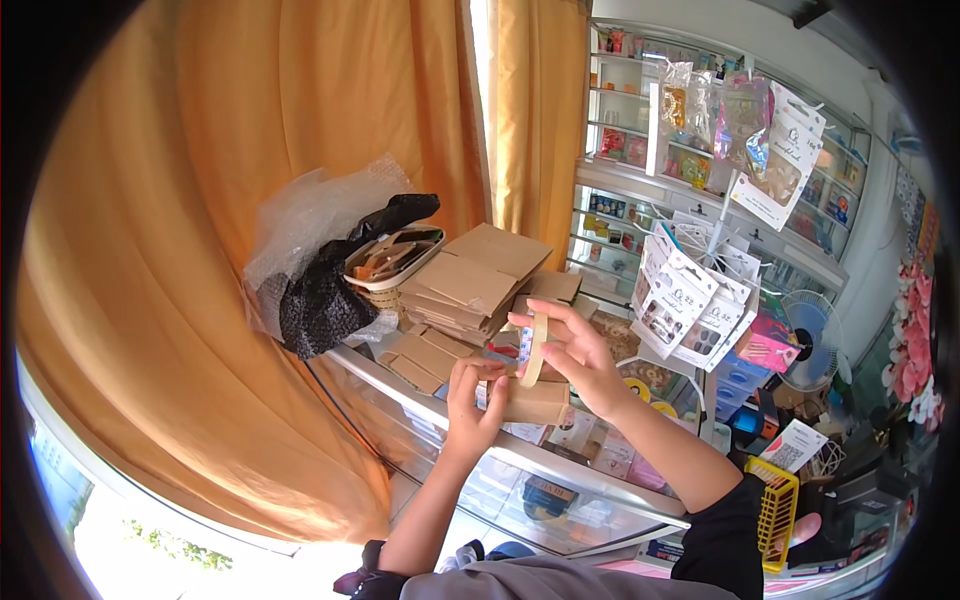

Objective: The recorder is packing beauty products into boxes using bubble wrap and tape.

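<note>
My right hand (pixel 581 356) holds a roll of clear, yellowish adhesive tape (pixel 537 352) upright between thumb and fingers. The roll's inner core carries blue and white print. Just below it, my left hand (pixel 472 412) grips the left end of a small brown cardboard box (pixel 538 405) on the glass display counter. A white patch shows on the box between my left thumb and fingers. Whether any tape runs between the roll and my left fingertips cannot be made out.
Behind my hands lie stacked flattened cartons (pixel 480 274), a basket (pixel 394 259), black bubble wrap (pixel 330 300) and clear bubble wrap (pixel 300 210). To the right stand a rack of press-on nail packs (pixel 694 300), a fan (pixel 814 337) and a yellow plastic basket (pixel 776 510). Orange curtains (pixel 300 112) hang left.
</note>
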{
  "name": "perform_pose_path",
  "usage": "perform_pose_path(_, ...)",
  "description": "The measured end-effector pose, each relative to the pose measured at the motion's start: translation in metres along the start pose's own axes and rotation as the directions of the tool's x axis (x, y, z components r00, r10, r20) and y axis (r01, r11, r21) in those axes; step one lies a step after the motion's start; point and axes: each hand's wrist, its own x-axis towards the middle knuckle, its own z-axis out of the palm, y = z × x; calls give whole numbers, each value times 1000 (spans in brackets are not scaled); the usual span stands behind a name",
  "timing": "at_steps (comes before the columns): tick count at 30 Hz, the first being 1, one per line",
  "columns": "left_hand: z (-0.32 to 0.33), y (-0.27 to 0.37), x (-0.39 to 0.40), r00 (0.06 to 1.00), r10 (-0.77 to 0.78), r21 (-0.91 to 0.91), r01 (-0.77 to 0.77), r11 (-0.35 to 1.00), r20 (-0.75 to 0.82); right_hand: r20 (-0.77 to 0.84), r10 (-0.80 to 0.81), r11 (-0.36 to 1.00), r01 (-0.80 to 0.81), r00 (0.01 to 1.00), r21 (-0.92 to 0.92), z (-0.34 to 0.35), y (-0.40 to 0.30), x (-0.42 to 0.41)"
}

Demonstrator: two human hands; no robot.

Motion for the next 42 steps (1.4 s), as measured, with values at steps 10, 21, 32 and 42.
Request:
perform_pose_path(10, 1, 7, -1, 999, -46, -35, 47, 998, 29, 8, 33, 999, -33, 999, 10, -2, 4, 1)
perform_pose_path(21, -1, 7, 0, 978, 112, 60, -124, 990, 176, 21, -7, 998, 8, 1000, -56, 5, 2, -2)
perform_pose_path(32, 0, 3, 0, 991, 35, 72, -45, 996, 128, -285, 63, 850, -202, 956, -487, -19, 50, 5)
perform_pose_path(42, 3, 11, 0, 985, 65, 51, -74, 996, 157, -129, 331, 941, -336, 935, -22, -18, 49, 0)
